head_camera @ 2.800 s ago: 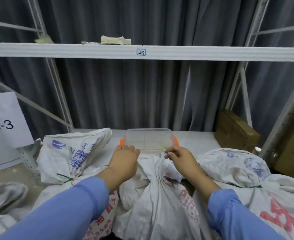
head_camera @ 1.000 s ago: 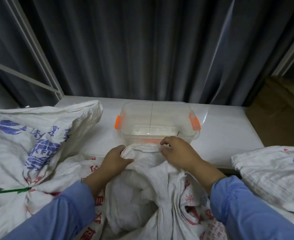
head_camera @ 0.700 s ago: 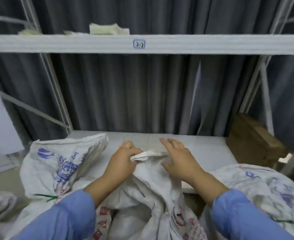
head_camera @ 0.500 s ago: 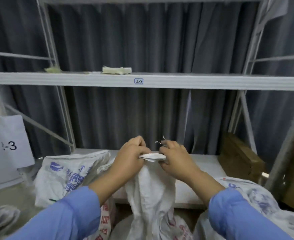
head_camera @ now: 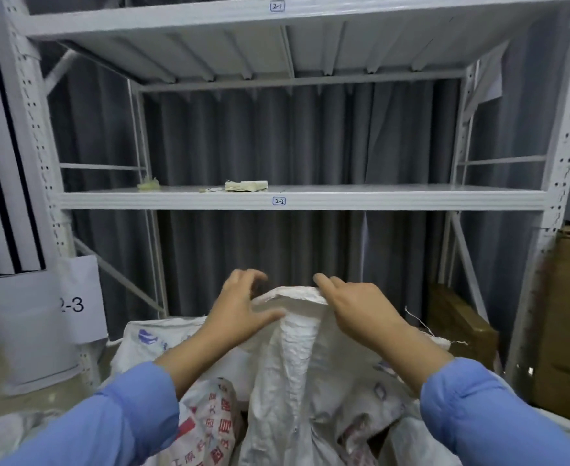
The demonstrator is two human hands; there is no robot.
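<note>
Woven sack [head_camera: 287, 351] held upright below shelf 2-2 [head_camera: 411, 200]; right hand [head_camera: 357, 307] pinches its folded mouth; left hand [head_camera: 240, 314] loosely spread, thumb against neck; mouth-gathering step judged in hand; next, left hand must close on neck.

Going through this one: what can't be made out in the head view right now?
- White sack, head view: its contents are hidden by its own cloth.
- Left hand: motion-blurred, so it is unclear whether it grips the sack's top edge.
- Pale stack on the middle shelf: too small to identify.
- Red-printed sack: its print is creased and cut off by the bottom edge.
</note>
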